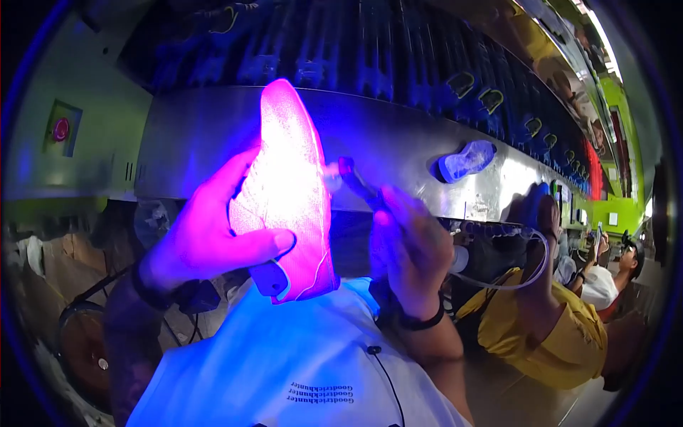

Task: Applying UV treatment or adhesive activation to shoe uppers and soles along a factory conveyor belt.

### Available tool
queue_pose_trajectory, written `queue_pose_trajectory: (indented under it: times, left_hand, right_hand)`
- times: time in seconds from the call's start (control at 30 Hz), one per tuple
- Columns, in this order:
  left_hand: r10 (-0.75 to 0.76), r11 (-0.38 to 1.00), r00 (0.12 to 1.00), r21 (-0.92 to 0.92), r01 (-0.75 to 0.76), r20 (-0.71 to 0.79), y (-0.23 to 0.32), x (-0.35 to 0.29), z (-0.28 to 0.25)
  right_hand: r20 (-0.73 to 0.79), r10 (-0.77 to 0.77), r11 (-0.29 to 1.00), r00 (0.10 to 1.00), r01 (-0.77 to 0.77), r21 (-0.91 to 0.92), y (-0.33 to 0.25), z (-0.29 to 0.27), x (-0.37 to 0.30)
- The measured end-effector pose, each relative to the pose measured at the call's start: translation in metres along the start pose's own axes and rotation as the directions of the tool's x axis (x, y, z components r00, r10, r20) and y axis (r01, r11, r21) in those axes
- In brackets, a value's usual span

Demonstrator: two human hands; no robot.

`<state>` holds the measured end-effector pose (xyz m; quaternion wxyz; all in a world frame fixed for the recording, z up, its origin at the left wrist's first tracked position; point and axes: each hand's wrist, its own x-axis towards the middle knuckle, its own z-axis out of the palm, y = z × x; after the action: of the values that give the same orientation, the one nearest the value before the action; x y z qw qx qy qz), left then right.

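My left hand [213, 220] grips a shoe upper [288, 192] from its left side, with the thumb pressed across it near the heel. The shoe stands toe up and glows bright pink and white under violet light, so its surface detail is washed out. In my right hand [416, 245] is a dark-handled brush [359, 183], the fingers closed round the handle. Its pale tip is at the shoe's right edge; glare hides whether they touch. Beyond my right hand, a pale shoe sole [467, 161] lies on the metal worktop [206, 146].
Dark hanging strips [356, 53] line the back of the worktop, with curved greenish pieces [491, 99] among them. On the right a co-worker in a yellow shirt [544, 327] stands close, near a pale looped tube [530, 277]. Farther off is a person in white [601, 288].
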<state>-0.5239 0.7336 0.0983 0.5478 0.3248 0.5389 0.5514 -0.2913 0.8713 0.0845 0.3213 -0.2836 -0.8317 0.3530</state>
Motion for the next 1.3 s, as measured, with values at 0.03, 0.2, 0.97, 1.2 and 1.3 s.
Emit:
queue_pose_trajectory:
  times: [0.03, 0.2, 0.97, 1.2, 1.3]
  left_hand:
    - [0.039, 0.998, 0.999, 0.040, -0.039, -0.001, 0.001, -0.002, 0.002]
    - [0.066, 0.996, 0.992, 0.059, -0.060, -0.104, 0.006, -0.005, -0.002]
    - [0.076, 0.995, 0.925, -0.031, -0.094, -0.372, -0.032, 0.017, -0.043]
    - [-0.075, 0.978, 0.896, -0.209, -0.020, -0.438, -0.028, 0.020, -0.039]
    - [-0.135, 0.902, 0.918, -0.429, -0.041, -0.372, -0.026, 0.017, -0.033]
  right_hand:
    - [-0.004, 0.009, 1.000, 1.000, -0.009, -0.005, -0.001, 0.002, 0.006]
    - [0.006, 0.082, 0.987, 0.997, -0.082, 0.139, 0.002, 0.011, 0.009]
    - [0.214, 0.307, 0.914, 0.927, -0.350, 0.206, 0.000, 0.004, -0.004]
    - [0.144, 0.002, 1.000, 0.990, -0.002, -0.001, 0.002, 0.004, 0.009]
    - [0.071, -0.124, 0.987, 0.990, 0.130, -0.091, 0.002, 0.010, 0.016]
